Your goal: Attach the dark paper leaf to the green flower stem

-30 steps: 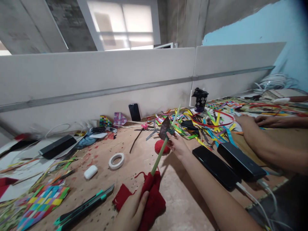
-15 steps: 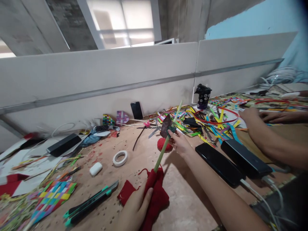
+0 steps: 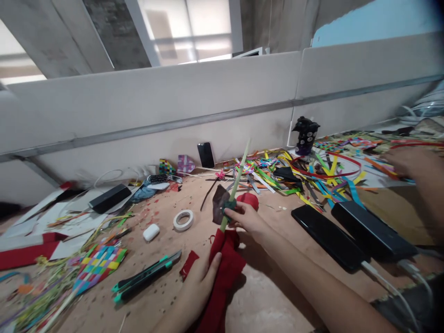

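Observation:
A pale green stick [image 3: 241, 173] slants upward from a red cloth [image 3: 225, 273] wrapped round its lower end. My left hand [image 3: 204, 273] is closed on the red cloth around the stick, thumb on top. Higher up, my right hand [image 3: 244, 216] pinches a dark green piece [image 3: 229, 209] that sits round the stick. A dark brown, leaf-like piece [image 3: 219, 203] hangs at the left of the stick beside it. Behind my right hand, a round red object [image 3: 248, 200] lies on the table, partly hidden.
A box cutter [image 3: 147, 276], tape roll [image 3: 183, 220] and white case [image 3: 151, 232] lie left. Right are a phone [image 3: 329, 237], a power bank [image 3: 373, 230] and colourful strips [image 3: 322, 169]. Another person's blurred arm [image 3: 425, 175] reaches in at far right.
My right hand has moved down the stick with the dark green piece, closer to the red cloth. The view has shifted, and the other person's arm has moved right.

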A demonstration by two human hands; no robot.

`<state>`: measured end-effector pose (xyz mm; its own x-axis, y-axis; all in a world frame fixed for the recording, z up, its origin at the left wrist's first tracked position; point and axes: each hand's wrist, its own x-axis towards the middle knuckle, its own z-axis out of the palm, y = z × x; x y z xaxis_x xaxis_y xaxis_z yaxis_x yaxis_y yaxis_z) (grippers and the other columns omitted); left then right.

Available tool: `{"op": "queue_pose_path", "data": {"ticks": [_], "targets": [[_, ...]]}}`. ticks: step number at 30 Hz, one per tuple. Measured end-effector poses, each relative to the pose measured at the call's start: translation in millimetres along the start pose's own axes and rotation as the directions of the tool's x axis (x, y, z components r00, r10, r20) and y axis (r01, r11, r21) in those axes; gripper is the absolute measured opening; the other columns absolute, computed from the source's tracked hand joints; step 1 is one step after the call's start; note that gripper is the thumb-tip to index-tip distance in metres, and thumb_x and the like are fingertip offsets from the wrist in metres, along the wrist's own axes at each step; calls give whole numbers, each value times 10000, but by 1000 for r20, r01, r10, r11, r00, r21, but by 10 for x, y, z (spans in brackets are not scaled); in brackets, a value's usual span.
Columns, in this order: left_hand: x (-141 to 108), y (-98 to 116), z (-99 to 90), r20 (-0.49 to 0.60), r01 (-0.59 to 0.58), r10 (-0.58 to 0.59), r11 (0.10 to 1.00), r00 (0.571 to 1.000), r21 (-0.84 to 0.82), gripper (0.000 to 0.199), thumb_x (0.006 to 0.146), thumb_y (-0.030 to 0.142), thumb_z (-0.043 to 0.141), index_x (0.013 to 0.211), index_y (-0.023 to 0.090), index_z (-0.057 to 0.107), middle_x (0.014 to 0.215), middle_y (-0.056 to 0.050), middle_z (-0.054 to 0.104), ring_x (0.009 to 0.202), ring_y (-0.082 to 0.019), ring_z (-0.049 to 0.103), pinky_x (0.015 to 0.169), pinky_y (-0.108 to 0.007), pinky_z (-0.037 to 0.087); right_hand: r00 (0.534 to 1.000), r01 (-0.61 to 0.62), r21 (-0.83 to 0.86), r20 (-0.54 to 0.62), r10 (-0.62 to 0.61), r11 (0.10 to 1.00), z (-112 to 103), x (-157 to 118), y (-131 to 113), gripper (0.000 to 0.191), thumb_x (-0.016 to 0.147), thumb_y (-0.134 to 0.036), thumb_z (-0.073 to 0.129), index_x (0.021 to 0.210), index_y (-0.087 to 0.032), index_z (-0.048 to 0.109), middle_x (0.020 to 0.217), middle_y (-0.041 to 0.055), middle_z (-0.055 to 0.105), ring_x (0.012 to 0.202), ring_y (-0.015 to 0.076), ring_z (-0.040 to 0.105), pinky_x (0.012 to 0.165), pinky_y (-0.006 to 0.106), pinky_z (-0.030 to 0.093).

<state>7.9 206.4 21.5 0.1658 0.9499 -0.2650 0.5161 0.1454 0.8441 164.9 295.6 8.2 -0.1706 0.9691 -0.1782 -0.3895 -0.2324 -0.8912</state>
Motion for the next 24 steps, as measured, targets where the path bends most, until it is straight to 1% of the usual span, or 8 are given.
{"op": "queue_pose_path", "data": {"ticks": [3, 7, 12, 14, 16, 20, 22, 24], "targets": [[28, 12, 3, -18, -23, 23, 999, 1000, -23, 471, 831, 430, 396, 1231, 197, 489, 1275, -37, 512, 1209, -193, 445, 1054, -316, 321, 999, 34, -49, 28, -33, 998, 87, -55, 49, 382, 578, -374, 724, 859, -142, 610, 773, 24, 644, 621, 85, 608, 536, 163, 497], [49, 19, -9, -33, -50, 50, 999, 998, 5, 469, 847, 428, 366, 1253, 214, 467, 1271, -26, 515, 1212, -186, 442, 1063, -321, 310, 997, 69, -62, -13, -70, 996, 89, -64, 11, 368, 563, -359, 733, 823, -122, 624, 775, 34, 649, 629, 100, 609, 552, 190, 516], [30, 92, -66, -87, -22, 27, 998, 996, 59, 512, 853, 414, 360, 1312, 190, 398, 1251, -47, 533, 1141, -192, 502, 996, -311, 385, 992, 120, -14, -39, -120, 993, 52, -30, -79, 376, 523, -365, 755, 777, -118, 628, 733, 30, 644, 615, 107, 607, 563, 217, 525], [0, 112, -78, -61, -48, 53, 995, 997, 84, 514, 851, 425, 365, 1314, 205, 397, 1271, -36, 515, 1133, -190, 506, 983, -301, 393, 983, 163, 58, -94, -158, 985, -45, 15, -152, 377, 518, -371, 759, 774, -130, 622, 744, 26, 645, 609, 102, 606, 569, 220, 526], [-39, 128, -73, 2, -42, 42, 996, 999, 73, 507, 844, 450, 372, 1297, 227, 421, 1264, -21, 523, 1111, -191, 521, 958, -296, 413, 963, 217, 144, -193, -188, 965, -216, 75, -256, 376, 509, -360, 768, 778, -149, 610, 752, 14, 649, 614, 97, 609, 581, 218, 528], [-105, 173, -36, 112, 33, -27, 998, 993, -53, 479, 831, 443, 410, 1254, 230, 479, 1240, -5, 545, 1100, -169, 531, 979, -268, 400, 898, 322, 284, -393, -197, 903, -608, 168, -463, 336, 486, -258, 789, 740, -179, 584, 711, -47, 645, 614, 51, 599, 584, 142, 509], [-117, 190, -25, 141, 83, -62, 986, 988, -147, 457, 825, 444, 422, 1219, 235, 516, 1245, 2, 541, 1120, -158, 521, 1002, -255, 380, 894, 333, 303, -401, -197, 893, -710, 177, -514, 307, 519, -251, 778, 746, -191, 580, 710, -63, 645, 610, 37, 595, 577, 123, 500], [-116, 193, -23, 187, 127, -81, 961, 979, -246, 457, 817, 467, 428, 1199, 241, 535, 1228, 1, 554, 1112, -166, 532, 976, -267, 408, 903, 344, 315, -370, -219, 885, -723, 166, -527, 280, 553, -271, 763, 752, -202, 577, 726, -72, 647, 622, 30, 595, 585, 120, 497]]}}
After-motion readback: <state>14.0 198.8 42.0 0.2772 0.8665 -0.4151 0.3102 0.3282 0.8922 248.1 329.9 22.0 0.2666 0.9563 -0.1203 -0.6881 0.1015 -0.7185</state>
